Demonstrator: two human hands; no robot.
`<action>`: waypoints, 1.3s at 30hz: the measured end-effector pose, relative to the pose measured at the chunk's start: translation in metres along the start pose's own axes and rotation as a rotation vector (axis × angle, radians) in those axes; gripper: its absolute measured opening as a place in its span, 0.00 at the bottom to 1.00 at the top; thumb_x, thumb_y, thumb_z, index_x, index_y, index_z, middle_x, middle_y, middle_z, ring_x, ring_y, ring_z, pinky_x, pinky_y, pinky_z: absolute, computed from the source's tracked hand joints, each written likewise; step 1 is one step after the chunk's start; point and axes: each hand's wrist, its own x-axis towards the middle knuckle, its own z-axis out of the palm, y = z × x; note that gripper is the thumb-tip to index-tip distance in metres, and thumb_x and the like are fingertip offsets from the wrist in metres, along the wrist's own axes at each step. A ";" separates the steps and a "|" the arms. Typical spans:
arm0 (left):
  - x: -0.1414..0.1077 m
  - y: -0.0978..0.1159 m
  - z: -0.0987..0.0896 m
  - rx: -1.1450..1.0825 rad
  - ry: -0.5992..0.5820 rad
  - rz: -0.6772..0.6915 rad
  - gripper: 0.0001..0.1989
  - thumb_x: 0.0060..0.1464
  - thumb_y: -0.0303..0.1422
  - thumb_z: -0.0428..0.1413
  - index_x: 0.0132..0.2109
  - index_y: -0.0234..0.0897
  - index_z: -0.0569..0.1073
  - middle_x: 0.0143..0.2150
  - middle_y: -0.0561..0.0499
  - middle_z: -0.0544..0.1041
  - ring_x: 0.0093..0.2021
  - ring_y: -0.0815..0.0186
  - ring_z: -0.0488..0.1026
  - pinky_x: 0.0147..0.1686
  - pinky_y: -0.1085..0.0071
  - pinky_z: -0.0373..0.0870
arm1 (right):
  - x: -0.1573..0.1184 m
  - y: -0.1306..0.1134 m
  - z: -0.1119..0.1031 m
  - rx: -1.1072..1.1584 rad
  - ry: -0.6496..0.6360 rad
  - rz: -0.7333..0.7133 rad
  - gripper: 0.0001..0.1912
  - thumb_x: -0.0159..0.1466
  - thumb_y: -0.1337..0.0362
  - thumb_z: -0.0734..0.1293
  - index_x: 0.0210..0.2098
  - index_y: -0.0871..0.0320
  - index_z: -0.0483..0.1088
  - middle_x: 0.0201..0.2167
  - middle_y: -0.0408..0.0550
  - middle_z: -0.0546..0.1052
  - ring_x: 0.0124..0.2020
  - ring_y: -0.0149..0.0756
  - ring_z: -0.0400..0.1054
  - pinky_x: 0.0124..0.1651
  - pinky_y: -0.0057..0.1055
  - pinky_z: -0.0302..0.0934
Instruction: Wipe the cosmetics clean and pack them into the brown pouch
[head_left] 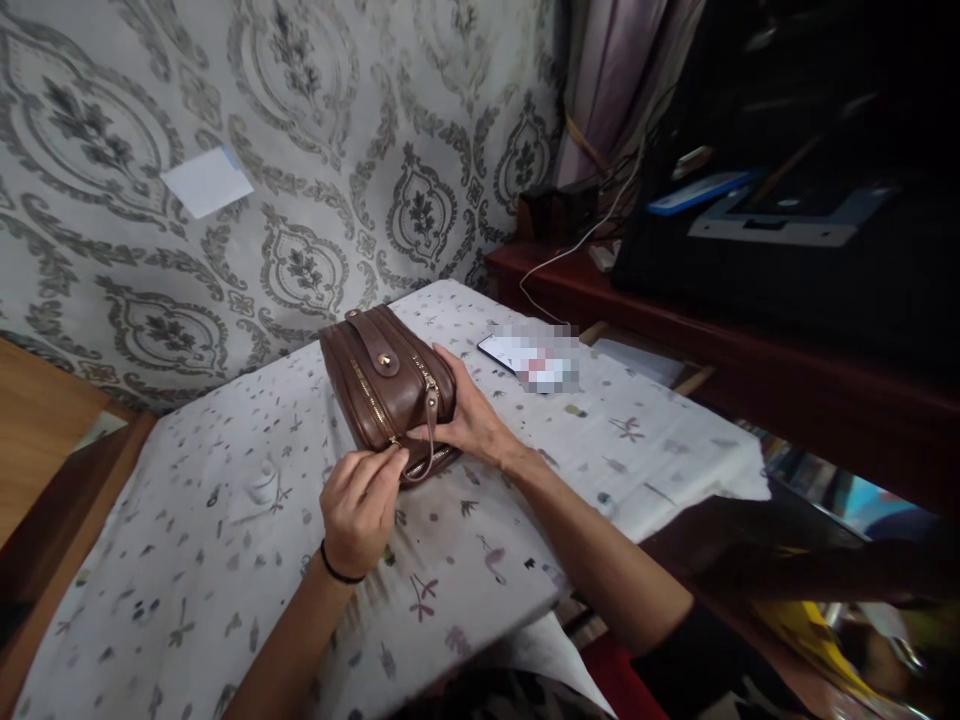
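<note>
A brown leather-like bag (390,375) with gold zippers, a top strap and a gold stud rests on the patterned cloth. At its near left corner, my left hand (364,505), with a black band on the wrist, pinches the end of a zipper, its pull hidden by the fingertips. My right hand (472,415) wraps round the bag's right side, thumb at the near end and fingers along the far side. A zipper pull with a brown leather loop hangs between the hands.
A phone (517,360), partly blurred out, lies right of the bag on the cloth-covered table (225,560). Beyond it are a dark red desk (585,290) with a white cable, and an open drawer. Patterned wallpaper stands behind.
</note>
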 end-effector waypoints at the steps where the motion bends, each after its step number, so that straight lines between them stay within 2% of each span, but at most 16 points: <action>1: -0.001 0.000 0.000 0.010 -0.006 0.005 0.17 0.55 0.16 0.55 0.50 0.32 0.74 0.40 0.42 0.80 0.40 0.61 0.72 0.41 0.65 0.72 | 0.000 0.000 0.000 0.001 0.000 0.005 0.60 0.47 0.47 0.78 0.69 0.55 0.44 0.67 0.59 0.56 0.68 0.55 0.51 0.70 0.52 0.45; 5: 0.002 0.004 -0.002 0.109 -0.037 0.032 0.13 0.55 0.18 0.55 0.47 0.30 0.74 0.37 0.41 0.78 0.38 0.60 0.71 0.39 0.64 0.69 | -0.001 0.000 -0.001 0.017 -0.019 0.002 0.60 0.48 0.47 0.78 0.69 0.54 0.43 0.67 0.59 0.56 0.68 0.54 0.51 0.70 0.52 0.46; 9: 0.018 0.012 -0.002 0.272 -0.063 0.022 0.10 0.56 0.22 0.55 0.45 0.31 0.75 0.38 0.41 0.77 0.40 0.57 0.70 0.41 0.62 0.65 | -0.001 0.003 -0.003 0.015 -0.028 -0.041 0.59 0.49 0.47 0.77 0.69 0.54 0.43 0.68 0.59 0.55 0.69 0.55 0.50 0.69 0.52 0.47; 12: 0.038 0.016 0.001 0.351 -0.074 -0.006 0.14 0.58 0.25 0.54 0.51 0.31 0.74 0.44 0.39 0.77 0.45 0.54 0.70 0.45 0.59 0.63 | -0.001 0.006 -0.002 0.002 -0.020 -0.043 0.58 0.50 0.48 0.76 0.70 0.53 0.43 0.68 0.59 0.55 0.69 0.54 0.50 0.69 0.52 0.47; 16: 0.067 0.015 0.009 0.343 -0.157 -0.086 0.20 0.57 0.28 0.57 0.57 0.35 0.70 0.50 0.39 0.76 0.50 0.50 0.68 0.48 0.55 0.62 | -0.001 0.008 0.000 -0.022 -0.015 -0.043 0.59 0.49 0.49 0.77 0.70 0.54 0.43 0.67 0.59 0.56 0.68 0.53 0.51 0.69 0.51 0.48; 18: 0.080 0.011 0.014 0.290 -0.190 -0.119 0.19 0.56 0.28 0.58 0.55 0.37 0.72 0.49 0.40 0.76 0.51 0.49 0.67 0.48 0.54 0.63 | 0.000 0.008 0.000 -0.025 -0.017 -0.042 0.58 0.49 0.48 0.77 0.70 0.54 0.43 0.67 0.60 0.56 0.69 0.53 0.51 0.69 0.50 0.47; 21: 0.091 0.004 0.020 0.159 -0.163 -0.182 0.07 0.57 0.29 0.58 0.43 0.38 0.76 0.43 0.44 0.78 0.47 0.52 0.69 0.46 0.57 0.65 | 0.000 0.007 -0.002 -0.024 -0.030 -0.036 0.59 0.50 0.47 0.76 0.70 0.55 0.42 0.68 0.61 0.55 0.69 0.52 0.49 0.70 0.50 0.46; 23: 0.095 0.000 0.023 0.067 -0.119 -0.258 0.03 0.57 0.31 0.58 0.37 0.37 0.75 0.38 0.46 0.78 0.43 0.56 0.70 0.44 0.60 0.66 | 0.000 0.005 -0.005 -0.017 -0.061 -0.038 0.61 0.49 0.47 0.77 0.70 0.56 0.41 0.69 0.61 0.52 0.70 0.52 0.46 0.71 0.50 0.43; 26: 0.096 -0.004 0.024 0.004 -0.088 -0.330 0.07 0.59 0.34 0.58 0.34 0.36 0.74 0.34 0.48 0.77 0.38 0.58 0.70 0.40 0.63 0.66 | 0.000 0.004 -0.012 0.032 -0.140 -0.039 0.61 0.51 0.47 0.76 0.71 0.54 0.38 0.71 0.60 0.48 0.72 0.51 0.43 0.71 0.49 0.42; 29: 0.094 -0.005 0.024 -0.001 -0.082 -0.343 0.09 0.59 0.35 0.57 0.32 0.37 0.73 0.32 0.49 0.76 0.36 0.59 0.70 0.37 0.64 0.65 | 0.000 0.005 -0.017 0.078 -0.186 -0.048 0.60 0.52 0.47 0.76 0.71 0.51 0.37 0.72 0.57 0.47 0.72 0.49 0.42 0.71 0.48 0.42; 39: 0.090 -0.003 0.025 -0.056 -0.010 -0.382 0.09 0.60 0.38 0.56 0.36 0.38 0.76 0.34 0.49 0.78 0.38 0.60 0.73 0.40 0.65 0.67 | -0.001 0.006 -0.017 0.029 -0.172 -0.046 0.58 0.54 0.47 0.74 0.71 0.52 0.37 0.72 0.57 0.47 0.72 0.48 0.43 0.72 0.47 0.42</action>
